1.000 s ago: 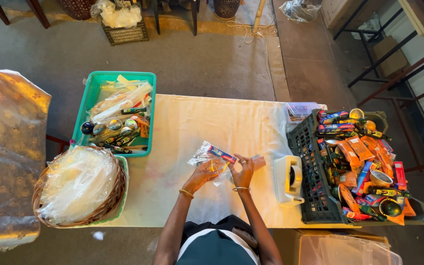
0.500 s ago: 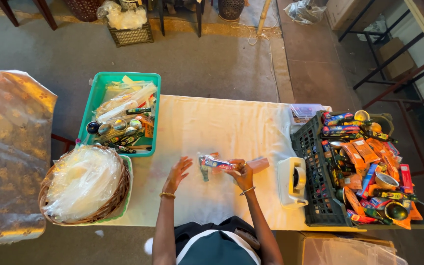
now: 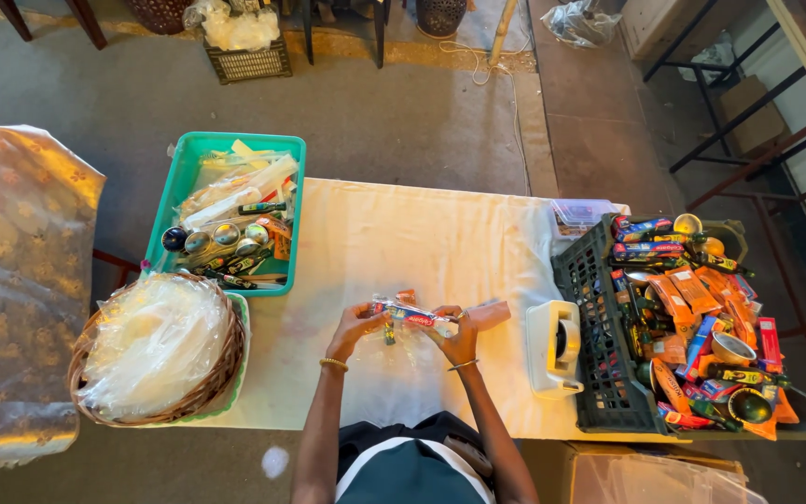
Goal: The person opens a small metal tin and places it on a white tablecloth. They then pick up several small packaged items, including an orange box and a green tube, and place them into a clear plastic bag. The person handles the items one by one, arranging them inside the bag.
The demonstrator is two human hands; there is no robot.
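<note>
A clear plastic bag with a long toothpaste box and small items is held above the cream tablecloth, near the table's front edge. My left hand grips its left end. My right hand grips its right end. Both wrists wear thin bangles. A small brown packet lies just right of my right hand.
A teal tray of bagged items and small jars sits at the table's left. A wicker basket holds clear plastic bags. A white tape dispenser and a black crate of snacks and boxes stand at the right.
My left hand, lifted off and spread open half a second ago, has come back onto the bag's left end. The bag stays in front of me.
</note>
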